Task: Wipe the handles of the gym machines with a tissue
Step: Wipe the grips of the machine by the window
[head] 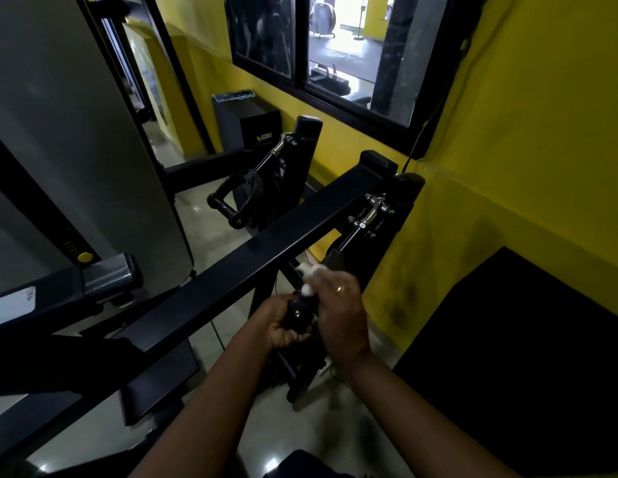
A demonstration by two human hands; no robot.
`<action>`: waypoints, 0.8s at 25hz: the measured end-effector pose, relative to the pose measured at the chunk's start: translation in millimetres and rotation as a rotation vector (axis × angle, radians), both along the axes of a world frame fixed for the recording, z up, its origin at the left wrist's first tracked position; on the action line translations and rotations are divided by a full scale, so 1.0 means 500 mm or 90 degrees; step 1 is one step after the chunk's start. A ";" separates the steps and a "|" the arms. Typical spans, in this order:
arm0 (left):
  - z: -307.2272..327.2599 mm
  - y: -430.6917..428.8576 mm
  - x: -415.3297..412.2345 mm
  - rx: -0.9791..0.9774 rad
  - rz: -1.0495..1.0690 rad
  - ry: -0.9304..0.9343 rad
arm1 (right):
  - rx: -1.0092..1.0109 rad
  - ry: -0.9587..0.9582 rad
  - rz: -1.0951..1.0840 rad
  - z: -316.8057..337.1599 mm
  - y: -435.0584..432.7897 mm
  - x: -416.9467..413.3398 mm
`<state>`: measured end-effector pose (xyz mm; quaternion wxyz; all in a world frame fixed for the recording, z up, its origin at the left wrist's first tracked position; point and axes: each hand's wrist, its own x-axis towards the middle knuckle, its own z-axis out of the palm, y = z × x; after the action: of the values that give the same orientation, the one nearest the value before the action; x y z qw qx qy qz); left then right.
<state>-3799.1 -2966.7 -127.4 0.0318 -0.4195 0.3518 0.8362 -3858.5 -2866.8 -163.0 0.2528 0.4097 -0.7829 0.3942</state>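
Note:
A black D-shaped cable handle [298,314] hangs low at the centre, below a long black machine beam [266,250]. My left hand [283,326] grips the round end of this handle from beneath. My right hand [338,305], with a ring on one finger, is wrapped over the grip bar and holds a white tissue [306,277] against it. Only small white bits of the tissue show past my fingers. A second, matching black handle [233,201] hangs free further back on its own cable clip.
Black upright posts with metal clips [369,215] stand just behind my hands. A yellow wall [507,167] is close on the right, with a black pad [524,339] low beside it. A grey panel [93,150] and a padded roller [107,274] are on the left.

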 end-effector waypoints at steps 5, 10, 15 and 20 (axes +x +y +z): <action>0.001 0.020 -0.002 -0.024 0.032 -0.004 | 0.016 0.000 0.132 0.010 0.026 -0.070; 0.004 0.042 -0.007 -0.037 0.078 0.002 | -0.076 -0.299 -0.008 0.007 0.011 -0.075; 0.000 0.049 -0.010 -0.051 0.102 0.012 | -0.033 -0.171 0.092 -0.008 0.039 -0.046; -0.018 0.060 -0.015 -0.061 0.123 -0.020 | -0.004 -0.295 0.022 0.028 0.007 -0.088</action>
<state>-3806.6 -2936.6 -136.4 -0.0638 -0.4654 0.3486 0.8111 -3902.4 -2863.2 -148.9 0.0608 0.3206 -0.8115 0.4847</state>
